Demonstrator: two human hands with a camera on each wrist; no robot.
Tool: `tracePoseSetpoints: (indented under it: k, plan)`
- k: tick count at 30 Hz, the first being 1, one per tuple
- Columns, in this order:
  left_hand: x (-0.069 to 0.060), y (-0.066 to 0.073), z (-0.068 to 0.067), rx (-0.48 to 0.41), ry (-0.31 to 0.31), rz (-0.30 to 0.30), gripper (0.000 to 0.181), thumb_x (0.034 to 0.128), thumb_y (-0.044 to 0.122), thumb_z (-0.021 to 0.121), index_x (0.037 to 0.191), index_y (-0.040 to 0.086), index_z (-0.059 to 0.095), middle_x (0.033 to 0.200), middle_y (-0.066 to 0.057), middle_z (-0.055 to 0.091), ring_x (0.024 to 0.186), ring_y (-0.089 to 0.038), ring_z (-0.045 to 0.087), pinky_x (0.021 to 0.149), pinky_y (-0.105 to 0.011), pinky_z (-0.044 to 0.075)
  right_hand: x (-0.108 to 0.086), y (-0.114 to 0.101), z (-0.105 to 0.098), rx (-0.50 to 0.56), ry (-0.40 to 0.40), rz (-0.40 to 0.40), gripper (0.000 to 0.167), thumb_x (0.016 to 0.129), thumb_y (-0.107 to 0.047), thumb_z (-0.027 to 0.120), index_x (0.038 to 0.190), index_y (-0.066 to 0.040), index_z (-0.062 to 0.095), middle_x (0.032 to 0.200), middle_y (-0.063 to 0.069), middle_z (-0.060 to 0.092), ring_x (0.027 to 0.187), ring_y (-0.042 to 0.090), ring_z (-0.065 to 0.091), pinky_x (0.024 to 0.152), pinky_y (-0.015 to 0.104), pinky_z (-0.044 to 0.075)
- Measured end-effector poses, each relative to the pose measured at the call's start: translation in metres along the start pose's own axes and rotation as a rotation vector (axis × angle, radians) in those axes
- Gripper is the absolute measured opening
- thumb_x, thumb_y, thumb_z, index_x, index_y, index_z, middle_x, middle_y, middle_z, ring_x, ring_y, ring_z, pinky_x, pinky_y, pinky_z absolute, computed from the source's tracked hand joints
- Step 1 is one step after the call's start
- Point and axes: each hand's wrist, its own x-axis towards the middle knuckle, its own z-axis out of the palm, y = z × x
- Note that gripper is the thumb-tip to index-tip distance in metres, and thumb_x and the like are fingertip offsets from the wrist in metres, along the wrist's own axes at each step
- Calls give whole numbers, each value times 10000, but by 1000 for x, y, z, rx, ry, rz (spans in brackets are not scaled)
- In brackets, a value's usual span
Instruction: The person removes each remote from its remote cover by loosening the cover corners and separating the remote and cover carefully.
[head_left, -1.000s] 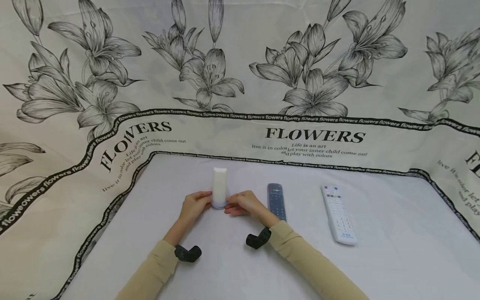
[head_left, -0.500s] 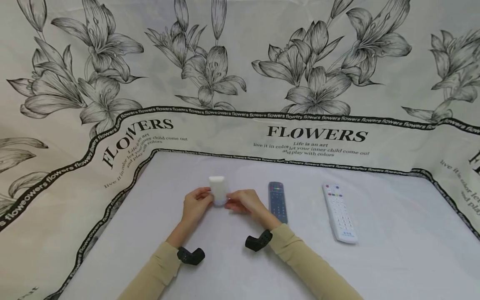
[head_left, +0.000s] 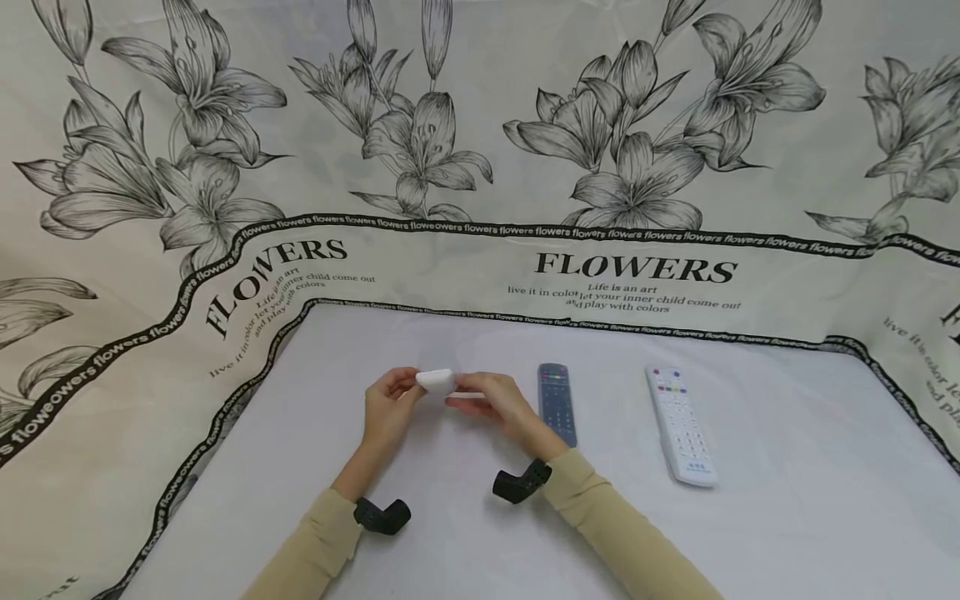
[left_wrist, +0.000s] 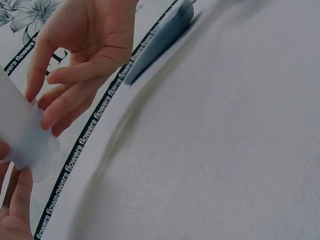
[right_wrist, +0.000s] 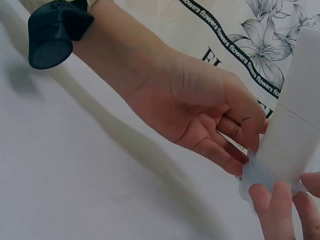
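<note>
A white oblong object (head_left: 435,382) is held off the table, its narrow end facing the head camera. In the right wrist view a seam crosses the object (right_wrist: 292,125), and a pale translucent sleeve (right_wrist: 261,174) surrounds its lower end. The left hand (head_left: 386,415) grips the object's left side with thumb and fingers; its fingers (right_wrist: 280,207) press at the sleeve. From the right, the right hand (head_left: 506,408) pinches the sleeve's edge between thumb and fingers, also visible in the left wrist view beside the sleeve (left_wrist: 40,142).
A dark blue-grey remote (head_left: 556,404) lies just right of the right hand. Farther right lies a white remote (head_left: 681,427) with coloured buttons. The white tabletop (head_left: 787,467) meets a flower-printed cloth (head_left: 450,267) behind and at the sides.
The white object has tipped from standing tall between the hands to pointing its end at the head camera. Both hands keep hold of it; the two remotes stay put.
</note>
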Motion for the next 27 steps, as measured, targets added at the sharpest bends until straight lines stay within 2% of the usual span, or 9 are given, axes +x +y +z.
tracePoseSetpoints:
  k: [5,8,11,12,15,17,19,23,27]
  plan:
    - [0,0,-1,-90,-35,11,257,814,-117,622,1065,-165,591,797,77,669,770,1,627,718,-131,513,-2,-4,0,55,-42,23,415,921,-139,601,1267,86,555,1179,149,642,839,87,702,711,145,539]
    - [0,0,-2,-120,-46,8,257,837,-88,620,1080,-169,592,821,101,659,786,-1,621,735,-127,514,-2,-4,-1,53,-40,20,421,928,-136,590,1279,91,540,1152,128,642,849,74,685,724,142,534]
    - [0,0,-1,-77,-26,33,222,846,-45,653,1038,-154,630,846,26,691,796,3,618,765,-129,508,-1,-3,-2,50,-22,19,438,911,-132,608,1282,90,534,1197,155,612,909,125,669,759,171,545]
    - [0,1,-1,-54,-18,41,209,846,-32,667,1021,-144,644,866,-19,703,808,2,619,785,-134,508,3,1,-6,70,-43,5,436,892,-139,643,1263,73,556,1190,155,613,917,145,670,761,183,551]
    - [-1,3,1,17,5,82,180,836,-9,695,980,-115,676,942,-154,717,872,-22,629,847,-146,494,3,3,-7,75,-19,16,456,882,-118,652,1286,64,540,1253,199,588,1010,214,660,795,213,557]
    - [-5,12,3,31,10,90,172,835,-21,690,977,-118,677,998,-233,700,913,-59,642,891,-176,492,3,2,-7,78,-10,31,461,896,-93,631,1316,61,517,1279,217,573,1002,201,661,792,209,558]
    - [-5,15,4,20,19,103,167,839,-26,682,974,-123,674,1015,-264,687,932,-88,649,888,-183,498,-1,-3,-2,62,18,56,468,922,-59,573,1357,77,465,1316,236,546,969,172,659,778,197,556]
    - [-2,14,5,-2,48,121,170,829,-32,689,962,-134,666,949,-194,708,876,-49,648,842,-159,511,-5,-7,0,57,-1,56,477,939,-58,544,1384,70,428,1282,224,569,836,85,650,698,172,554]
    - [2,12,6,-18,61,166,192,810,-43,704,970,-140,661,871,-62,716,797,18,623,769,-120,515,-10,-10,1,45,-10,52,478,934,-72,558,1381,43,435,1134,144,632,756,73,658,660,179,555]
